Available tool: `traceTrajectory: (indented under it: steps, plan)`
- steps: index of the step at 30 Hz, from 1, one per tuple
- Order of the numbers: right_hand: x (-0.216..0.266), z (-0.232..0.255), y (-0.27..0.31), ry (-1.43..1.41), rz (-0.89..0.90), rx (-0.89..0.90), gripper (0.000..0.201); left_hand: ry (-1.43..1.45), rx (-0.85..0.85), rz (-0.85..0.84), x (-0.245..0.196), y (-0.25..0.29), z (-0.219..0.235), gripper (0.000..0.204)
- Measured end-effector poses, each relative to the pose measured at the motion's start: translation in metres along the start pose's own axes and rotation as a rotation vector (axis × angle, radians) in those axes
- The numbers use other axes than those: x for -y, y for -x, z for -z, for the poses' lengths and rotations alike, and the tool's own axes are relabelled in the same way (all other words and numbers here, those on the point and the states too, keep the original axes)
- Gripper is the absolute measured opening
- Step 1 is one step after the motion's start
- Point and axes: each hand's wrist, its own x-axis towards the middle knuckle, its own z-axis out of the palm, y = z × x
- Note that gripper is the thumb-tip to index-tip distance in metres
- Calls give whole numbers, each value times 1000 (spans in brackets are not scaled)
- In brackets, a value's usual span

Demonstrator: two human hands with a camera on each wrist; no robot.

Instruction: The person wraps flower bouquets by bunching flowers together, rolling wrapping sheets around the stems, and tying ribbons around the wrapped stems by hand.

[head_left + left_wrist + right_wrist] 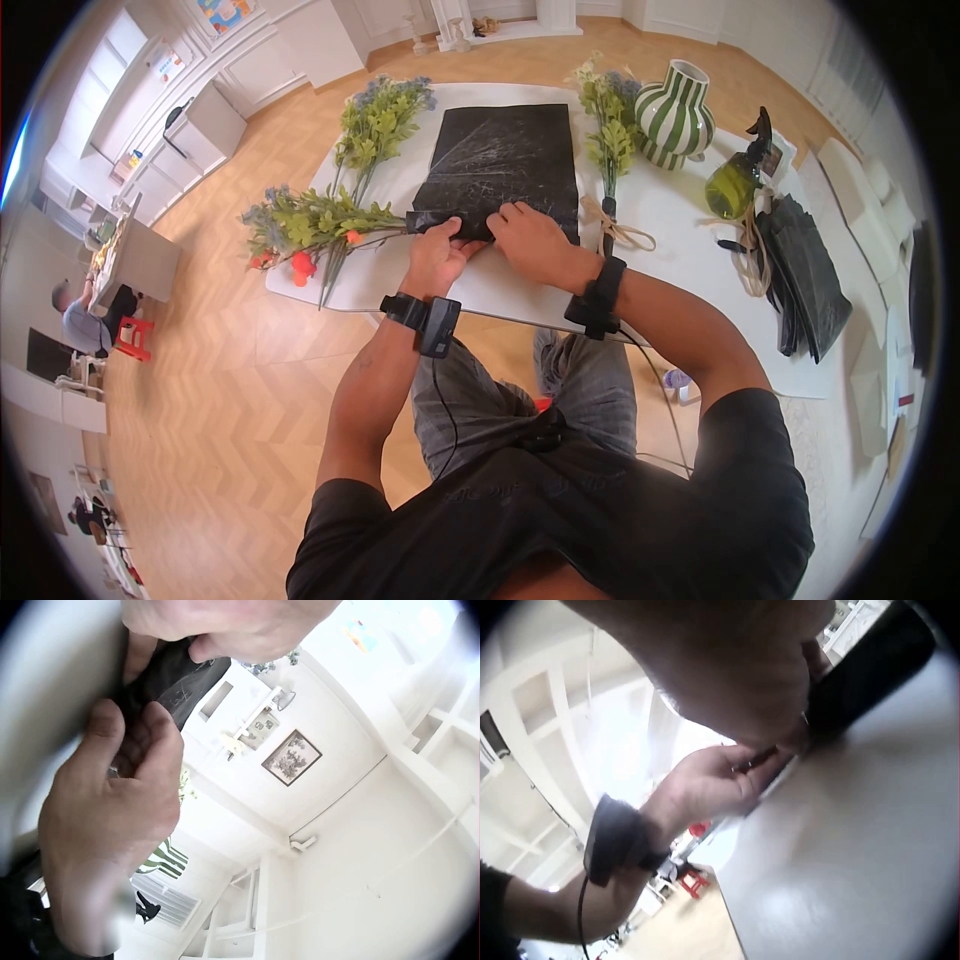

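A wrinkled black sheet (505, 150) lies on the white table, its near edge turned into a roll. My left hand (437, 258) pinches this rolled edge near its left end, thumb on top. Close beside it, my right hand (530, 240) grips the same edge with curled fingers. In the left wrist view, the dark sheet (176, 679) runs between both hands. The right wrist view shows the rolled part (870, 671) low over the tabletop. Leafy flower stems (345, 222) lie left of the roll, their ends reaching its left end.
More flowers (380, 120) lie at the table's back left. A bouquet (608, 115) tied with a twine bow (625, 236) lies right of the sheet. Further right are a green-striped vase (676, 115), a green spray bottle (733, 188) and folded black sheets (808, 275). A person (85, 320) sits far left.
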Motion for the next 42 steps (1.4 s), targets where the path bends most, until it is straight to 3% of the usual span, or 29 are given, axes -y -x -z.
traceTrajectory:
  steps: [4, 6, 12, 16, 18, 25, 28, 30, 31, 33, 37, 39, 42]
  plan:
    - [-7, 3, -13, -156, -178, 127, 25, 41, 116, 5, 2, 0, 7, 26]
    - [-11, 13, -22, -294, -312, 365, 31, 52, 120, 30, 2, -3, 9, 26]
    - [-25, 11, -24, -443, -272, 403, 27, 48, 140, 20, 3, 0, 9, 26]
    - [-21, 11, -27, -410, -272, 395, 23, 28, 144, 18, 3, 0, 7, 26]
    - [-20, 11, -29, -326, -188, 379, 22, 25, 126, 16, 4, 1, 6, 25]
    - [-20, 15, -30, -341, -205, 424, 19, -54, 137, -14, 4, 0, 7, 24]
    - [-26, 5, -27, -448, -228, 386, 20, -52, 113, 6, 4, -5, 12, 23]
    - [-23, -3, -19, -318, -149, 203, 22, -93, 306, -58, 8, -10, 23, 28]
    - [-17, -3, -16, -318, -147, 205, 22, -91, 305, -59, 11, -15, 30, 28]
    - [1, 1, -9, -18, 51, -102, 22, -884, 252, -429, 15, -24, 42, 24]
    - [21, 9, -5, 133, 9, 99, 29, -857, 214, -367, 15, -21, 32, 25]
    - [31, 22, -8, 133, 16, 36, 27, -135, 63, -16, 7, -5, 11, 23]
    - [28, 10, -3, 224, 120, 22, 21, -289, 23, -50, 5, -1, 8, 22]
